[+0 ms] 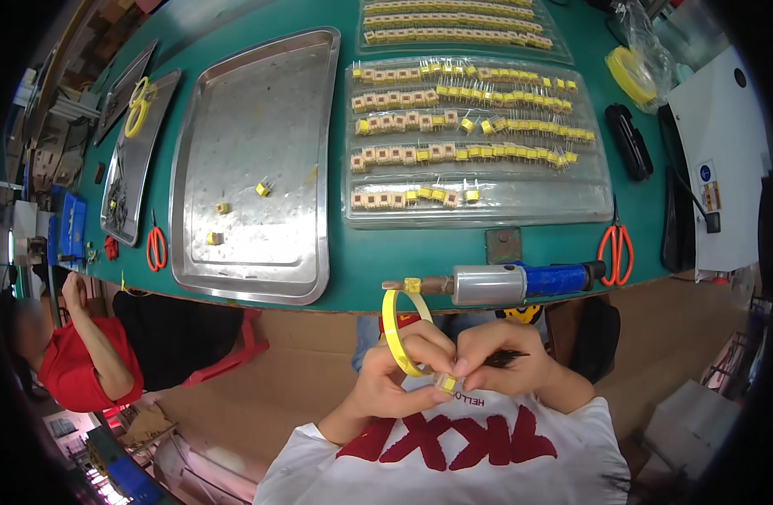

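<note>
My left hand (393,375) pinches a small coil transformer (446,384) with a yellow-wrapped middle and pale body, held in front of my chest. A narrow roll of yellow tape (391,330) hangs as a ring at my left fingers. My right hand (506,353) is closed, its thumb and fingertip meeting at the transformer. From its curled fingers a bundle of thin dark strands (508,358) sticks out. Just beyond both hands, along the table's near edge, lies a blue and silver cylindrical tool (489,284) with yellow tape round its narrow tip.
A clear tray (504,212) holds rows of similar transformers, another tray (563,52) behind it. On the left are a metal tray (252,109) with a few loose pieces and red-handled scissors (156,248). More scissors (615,252) lie right. A person in red (92,362) sits left.
</note>
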A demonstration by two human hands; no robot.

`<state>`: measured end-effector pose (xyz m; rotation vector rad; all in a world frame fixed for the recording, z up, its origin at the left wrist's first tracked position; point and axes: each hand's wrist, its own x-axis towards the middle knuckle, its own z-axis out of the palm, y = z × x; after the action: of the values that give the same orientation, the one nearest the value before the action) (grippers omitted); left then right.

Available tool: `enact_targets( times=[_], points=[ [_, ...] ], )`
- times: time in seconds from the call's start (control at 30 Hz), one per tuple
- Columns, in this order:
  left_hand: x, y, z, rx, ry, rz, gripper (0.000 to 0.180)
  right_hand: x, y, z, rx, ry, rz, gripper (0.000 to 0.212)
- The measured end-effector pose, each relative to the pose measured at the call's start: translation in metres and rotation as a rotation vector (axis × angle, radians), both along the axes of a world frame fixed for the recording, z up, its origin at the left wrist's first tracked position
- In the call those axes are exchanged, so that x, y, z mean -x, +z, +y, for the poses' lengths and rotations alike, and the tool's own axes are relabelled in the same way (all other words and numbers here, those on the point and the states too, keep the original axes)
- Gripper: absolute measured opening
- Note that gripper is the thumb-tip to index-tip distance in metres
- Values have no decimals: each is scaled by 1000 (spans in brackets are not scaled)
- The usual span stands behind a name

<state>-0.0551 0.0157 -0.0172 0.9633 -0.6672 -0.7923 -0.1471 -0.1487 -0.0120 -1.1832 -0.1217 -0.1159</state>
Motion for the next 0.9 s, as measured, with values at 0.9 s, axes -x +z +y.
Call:
enact_targets(
  times=[0.9],
  points=[
    [5, -8, -3, -158, 340, -612, 37, -1, 4, 13, -270, 56, 157, 22]
  ],
)
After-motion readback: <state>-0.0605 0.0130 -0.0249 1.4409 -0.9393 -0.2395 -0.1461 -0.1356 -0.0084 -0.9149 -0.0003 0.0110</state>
